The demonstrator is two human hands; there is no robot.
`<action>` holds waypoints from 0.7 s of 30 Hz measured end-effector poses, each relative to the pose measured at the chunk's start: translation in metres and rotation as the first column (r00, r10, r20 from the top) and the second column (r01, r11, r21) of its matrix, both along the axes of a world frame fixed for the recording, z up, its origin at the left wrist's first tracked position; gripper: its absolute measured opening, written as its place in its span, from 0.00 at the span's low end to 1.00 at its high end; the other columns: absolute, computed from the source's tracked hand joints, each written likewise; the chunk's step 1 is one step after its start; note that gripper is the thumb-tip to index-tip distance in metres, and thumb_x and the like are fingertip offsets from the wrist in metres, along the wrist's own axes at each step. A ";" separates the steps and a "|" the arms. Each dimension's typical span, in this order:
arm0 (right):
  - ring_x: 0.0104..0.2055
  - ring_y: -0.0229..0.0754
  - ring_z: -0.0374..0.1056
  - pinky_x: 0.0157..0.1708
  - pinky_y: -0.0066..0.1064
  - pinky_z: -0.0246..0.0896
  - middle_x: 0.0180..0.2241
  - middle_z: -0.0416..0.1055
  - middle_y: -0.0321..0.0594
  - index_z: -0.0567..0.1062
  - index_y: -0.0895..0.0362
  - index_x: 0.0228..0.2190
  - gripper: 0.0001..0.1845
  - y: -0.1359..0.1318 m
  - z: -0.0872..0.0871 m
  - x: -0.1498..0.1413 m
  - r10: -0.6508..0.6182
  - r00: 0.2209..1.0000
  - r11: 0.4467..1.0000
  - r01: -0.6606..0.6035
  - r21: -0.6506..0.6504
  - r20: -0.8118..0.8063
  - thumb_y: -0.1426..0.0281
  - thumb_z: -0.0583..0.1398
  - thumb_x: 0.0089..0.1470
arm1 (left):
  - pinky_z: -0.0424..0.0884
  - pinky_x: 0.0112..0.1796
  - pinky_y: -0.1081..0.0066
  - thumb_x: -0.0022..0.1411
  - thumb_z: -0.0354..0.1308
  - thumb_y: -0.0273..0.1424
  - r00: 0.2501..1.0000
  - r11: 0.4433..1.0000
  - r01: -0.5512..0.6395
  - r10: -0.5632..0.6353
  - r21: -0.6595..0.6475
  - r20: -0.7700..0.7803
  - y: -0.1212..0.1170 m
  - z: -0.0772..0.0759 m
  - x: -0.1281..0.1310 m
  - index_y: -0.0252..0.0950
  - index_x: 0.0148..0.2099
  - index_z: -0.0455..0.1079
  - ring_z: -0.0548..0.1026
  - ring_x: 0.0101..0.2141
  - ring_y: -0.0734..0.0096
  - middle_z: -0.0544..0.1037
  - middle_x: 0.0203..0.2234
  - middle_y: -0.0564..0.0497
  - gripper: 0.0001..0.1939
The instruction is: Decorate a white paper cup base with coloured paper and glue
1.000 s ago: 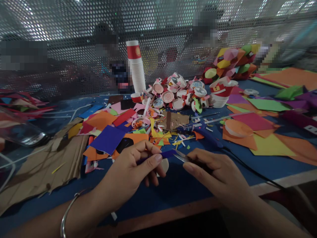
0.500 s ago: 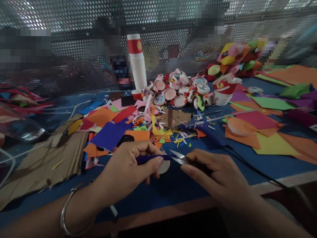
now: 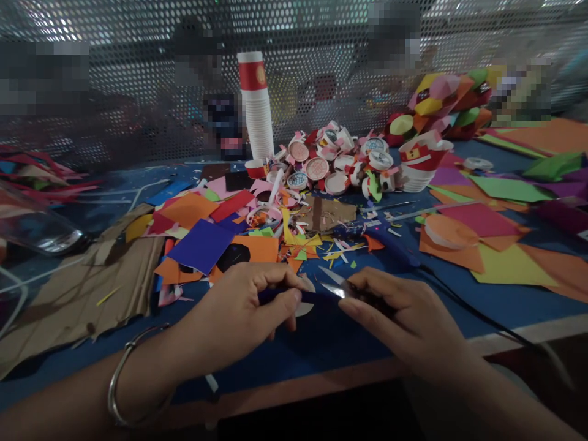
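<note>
My left hand [image 3: 248,306] is closed, pinching a dark blue paper strip [image 3: 307,297] between thumb and fingers. A pale round piece [image 3: 305,309] shows just behind the strip; whether my fingers also hold it I cannot tell. My right hand [image 3: 408,318] grips a pair of scissors [image 3: 334,284], their handles mostly hidden by the fingers. The blades are parted and point left, a small gap away from the strip's end. Beyond my left hand lies a blue paper square [image 3: 202,246] on orange and black pieces.
A glue gun [image 3: 390,242] with a black cord lies beyond my right hand. Behind it are a heap of cut cup bottoms [image 3: 316,168] and a tall paper cup stack [image 3: 260,122]. Corrugated cardboard [image 3: 68,306] is at left, coloured sheets [image 3: 514,263] at right.
The scissors have drawn back to the right, so the strip no longer lies between the blades. My left hand keeps its pinch, and the view has shifted slightly.
</note>
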State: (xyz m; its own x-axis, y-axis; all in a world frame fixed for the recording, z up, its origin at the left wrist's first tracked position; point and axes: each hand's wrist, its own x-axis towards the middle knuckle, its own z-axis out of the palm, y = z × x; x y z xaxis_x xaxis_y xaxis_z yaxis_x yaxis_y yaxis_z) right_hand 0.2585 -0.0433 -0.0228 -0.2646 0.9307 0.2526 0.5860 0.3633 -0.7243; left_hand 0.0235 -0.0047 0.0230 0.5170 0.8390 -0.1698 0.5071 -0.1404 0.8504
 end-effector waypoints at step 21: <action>0.23 0.33 0.50 0.22 0.28 0.46 0.21 0.56 0.29 0.67 0.55 0.25 0.18 0.005 0.004 0.000 -0.006 0.984 0.979 -0.030 -0.200 -0.178 0.59 0.61 0.61 | 0.65 0.22 0.83 0.64 0.65 0.32 0.952 0.928 -0.001 0.114 -0.373 0.283 -0.001 -0.010 0.014 0.34 0.41 0.74 0.78 0.23 0.80 0.85 0.29 0.50 0.07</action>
